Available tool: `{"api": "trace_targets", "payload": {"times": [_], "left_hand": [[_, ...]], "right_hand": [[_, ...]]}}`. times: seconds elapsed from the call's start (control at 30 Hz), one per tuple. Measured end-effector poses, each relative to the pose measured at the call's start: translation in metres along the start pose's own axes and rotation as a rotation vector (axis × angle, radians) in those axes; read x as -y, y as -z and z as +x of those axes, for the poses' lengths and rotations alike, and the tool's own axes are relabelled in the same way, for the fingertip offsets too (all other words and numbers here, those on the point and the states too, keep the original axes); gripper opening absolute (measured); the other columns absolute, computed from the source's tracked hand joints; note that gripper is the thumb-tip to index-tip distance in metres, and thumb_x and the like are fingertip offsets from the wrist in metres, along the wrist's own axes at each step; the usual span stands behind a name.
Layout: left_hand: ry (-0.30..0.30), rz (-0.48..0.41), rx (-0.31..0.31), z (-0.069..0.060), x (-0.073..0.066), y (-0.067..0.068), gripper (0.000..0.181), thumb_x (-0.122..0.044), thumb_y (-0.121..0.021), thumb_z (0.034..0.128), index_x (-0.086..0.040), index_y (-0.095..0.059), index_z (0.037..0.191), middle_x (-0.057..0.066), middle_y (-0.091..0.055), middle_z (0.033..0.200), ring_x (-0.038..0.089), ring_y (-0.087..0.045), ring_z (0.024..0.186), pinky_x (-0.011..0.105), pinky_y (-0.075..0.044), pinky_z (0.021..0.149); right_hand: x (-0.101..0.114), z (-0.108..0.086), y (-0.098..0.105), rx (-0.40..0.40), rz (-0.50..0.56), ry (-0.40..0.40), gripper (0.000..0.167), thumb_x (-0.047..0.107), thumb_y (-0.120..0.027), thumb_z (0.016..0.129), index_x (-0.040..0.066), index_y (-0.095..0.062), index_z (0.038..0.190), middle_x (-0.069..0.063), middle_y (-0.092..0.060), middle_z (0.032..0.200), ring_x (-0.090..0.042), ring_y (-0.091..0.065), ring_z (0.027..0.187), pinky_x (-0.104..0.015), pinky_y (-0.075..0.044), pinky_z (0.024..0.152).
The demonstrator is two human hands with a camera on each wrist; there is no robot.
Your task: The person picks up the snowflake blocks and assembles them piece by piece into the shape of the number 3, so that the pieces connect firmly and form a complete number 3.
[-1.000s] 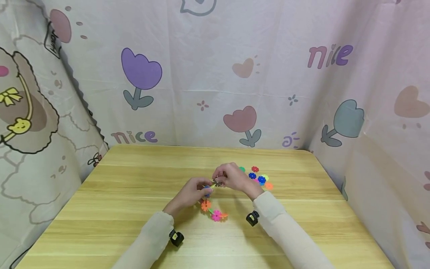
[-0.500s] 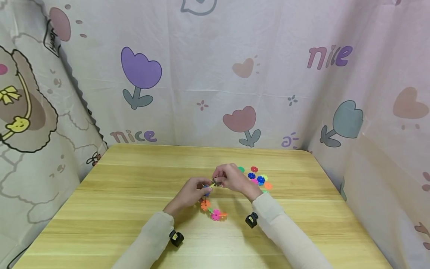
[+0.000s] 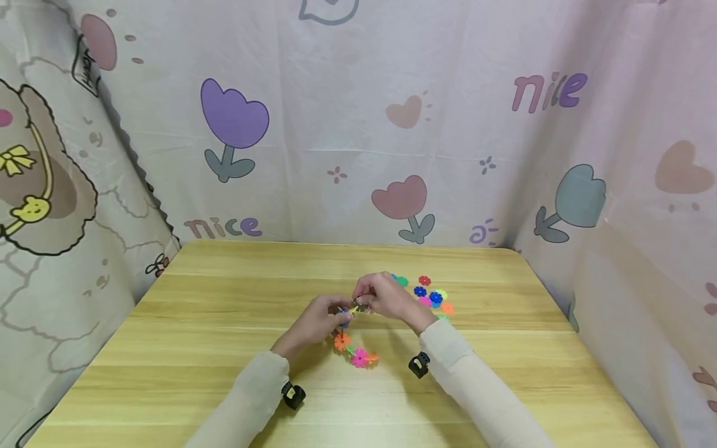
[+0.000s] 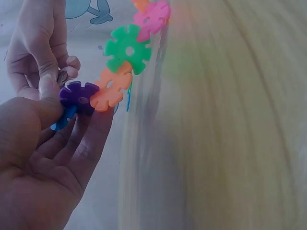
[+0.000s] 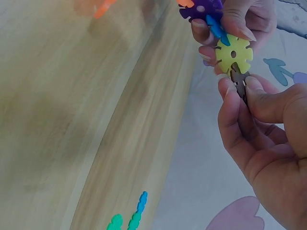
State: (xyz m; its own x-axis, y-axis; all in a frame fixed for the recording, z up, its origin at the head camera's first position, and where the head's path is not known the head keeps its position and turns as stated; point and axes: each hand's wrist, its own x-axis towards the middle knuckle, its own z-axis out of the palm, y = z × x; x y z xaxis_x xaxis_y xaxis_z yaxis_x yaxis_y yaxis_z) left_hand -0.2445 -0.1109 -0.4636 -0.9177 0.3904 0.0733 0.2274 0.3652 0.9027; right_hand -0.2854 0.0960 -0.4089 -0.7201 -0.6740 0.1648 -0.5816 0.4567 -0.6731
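A chain of notched plastic snowflake discs hangs from my left hand (image 3: 319, 320), which pinches it near the purple disc (image 4: 79, 98) and blue disc (image 5: 218, 29). Orange disc (image 4: 111, 87), green disc (image 4: 127, 50) and pink disc (image 3: 360, 358) make up the lower part, curving toward the person. A yellow disc (image 5: 233, 56) follows the blue one at the upper end. Between thumb and fingers, my right hand (image 3: 386, 297) pinches a dark brown-grey disc (image 5: 239, 80); its notch area meets the yellow disc's edge. How deeply they interlock, I cannot tell.
Loose discs lie on the wooden table (image 3: 235, 373) beyond the right hand, among them a red disc (image 3: 424, 280), a blue disc (image 3: 420, 291) and an orange disc (image 3: 447, 308). A printed curtain (image 3: 330, 93) hangs behind the table.
The dark disc has tilted in the right hand's fingers, so less of its face shows in the head view. Both hands stay nearly in place, and the chain has barely shifted.
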Motion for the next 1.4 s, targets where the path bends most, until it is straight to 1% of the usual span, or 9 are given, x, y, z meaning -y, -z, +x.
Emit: {"api": "trace_targets", "payload": {"times": [0.3,0.43,0.53,0.67,0.73,0.87,1.07,1.27,1.4], "left_hand": [[0.011,-0.019,0.000,-0.001,-0.002,0.004,0.032,-0.015,-0.066,0.1014,0.001,-0.067,0.129,0.021,-0.073,0.101,0.016,-0.066,0.074,0.032,-0.061,0.062],[-0.006,-0.032,0.012,0.000,0.000,0.006,0.037,-0.023,-0.068,0.1010,-0.001,-0.067,0.130,0.021,-0.073,0.106,0.017,-0.065,0.076,0.033,-0.060,0.063],[-0.009,-0.049,0.005,0.000,0.000,0.006,0.040,-0.027,-0.069,0.1009,-0.008,-0.064,0.136,0.019,-0.071,0.114,0.022,-0.068,0.079,0.033,-0.060,0.064],[0.013,-0.085,-0.013,0.000,0.001,0.007,0.047,-0.026,-0.067,0.1018,-0.016,-0.055,0.146,0.019,-0.067,0.125,0.030,-0.072,0.086,0.034,-0.062,0.066],[0.020,-0.093,-0.018,-0.001,0.002,0.009,0.050,-0.025,-0.066,0.1024,-0.017,-0.052,0.149,0.019,-0.066,0.126,0.033,-0.073,0.089,0.035,-0.062,0.068],[-0.002,-0.092,-0.008,-0.001,0.005,0.011,0.050,-0.022,-0.064,0.1040,-0.018,-0.050,0.151,0.020,-0.064,0.126,0.033,-0.074,0.091,0.036,-0.063,0.069],[-0.017,-0.106,0.012,-0.002,0.005,0.013,0.050,-0.020,-0.062,0.1048,-0.017,-0.048,0.153,0.022,-0.063,0.129,0.035,-0.074,0.094,0.037,-0.064,0.072],[-0.015,-0.113,0.021,-0.003,0.004,0.013,0.051,-0.019,-0.061,0.1053,-0.020,-0.047,0.154,0.022,-0.063,0.130,0.035,-0.074,0.094,0.039,-0.064,0.073],[-0.022,-0.110,0.023,-0.004,0.005,0.013,0.050,-0.020,-0.061,0.1055,-0.019,-0.048,0.154,0.022,-0.062,0.130,0.034,-0.074,0.093,0.038,-0.064,0.073]], "right_hand": [[-0.004,-0.001,-0.001,-0.024,-0.022,-0.002,0.012,-0.003,-0.066,0.097,0.005,-0.076,0.097,-0.008,-0.075,0.085,-0.021,-0.071,0.069,-0.018,-0.056,0.059],[-0.007,-0.003,0.000,-0.024,0.004,0.002,0.012,-0.001,-0.066,0.098,0.004,-0.076,0.101,-0.010,-0.075,0.088,-0.027,-0.073,0.071,-0.018,-0.057,0.060],[-0.011,-0.005,0.005,-0.028,0.038,-0.019,0.013,0.002,-0.065,0.100,0.002,-0.075,0.108,-0.015,-0.074,0.093,-0.036,-0.075,0.076,-0.022,-0.060,0.062],[-0.018,-0.009,0.018,-0.088,0.026,-0.065,0.017,0.006,-0.063,0.102,0.000,-0.073,0.114,-0.018,-0.073,0.098,-0.039,-0.075,0.080,-0.023,-0.061,0.064],[-0.023,-0.011,0.026,-0.128,-0.001,-0.085,0.016,0.006,-0.063,0.102,0.001,-0.074,0.113,-0.016,-0.074,0.097,-0.037,-0.075,0.080,-0.022,-0.060,0.064],[-0.033,-0.015,0.038,-0.176,-0.058,-0.127,0.013,0.004,-0.065,0.100,0.003,-0.075,0.108,-0.010,-0.073,0.091,-0.035,-0.074,0.080,-0.022,-0.058,0.065],[-0.043,-0.021,0.047,-0.144,-0.094,-0.185,0.011,0.001,-0.067,0.098,0.003,-0.076,0.103,-0.015,-0.074,0.094,-0.035,-0.072,0.080,-0.023,-0.058,0.067],[-0.053,-0.025,0.047,-0.104,-0.178,-0.234,0.010,0.000,-0.070,0.095,-0.001,-0.076,0.103,-0.010,-0.075,0.095,-0.018,-0.069,0.081,-0.029,-0.060,0.075],[-0.061,-0.027,0.045,-0.083,-0.214,-0.251,0.011,-0.002,-0.070,0.094,-0.002,-0.076,0.104,-0.010,-0.075,0.095,-0.018,-0.070,0.085,-0.033,-0.061,0.080]]}}
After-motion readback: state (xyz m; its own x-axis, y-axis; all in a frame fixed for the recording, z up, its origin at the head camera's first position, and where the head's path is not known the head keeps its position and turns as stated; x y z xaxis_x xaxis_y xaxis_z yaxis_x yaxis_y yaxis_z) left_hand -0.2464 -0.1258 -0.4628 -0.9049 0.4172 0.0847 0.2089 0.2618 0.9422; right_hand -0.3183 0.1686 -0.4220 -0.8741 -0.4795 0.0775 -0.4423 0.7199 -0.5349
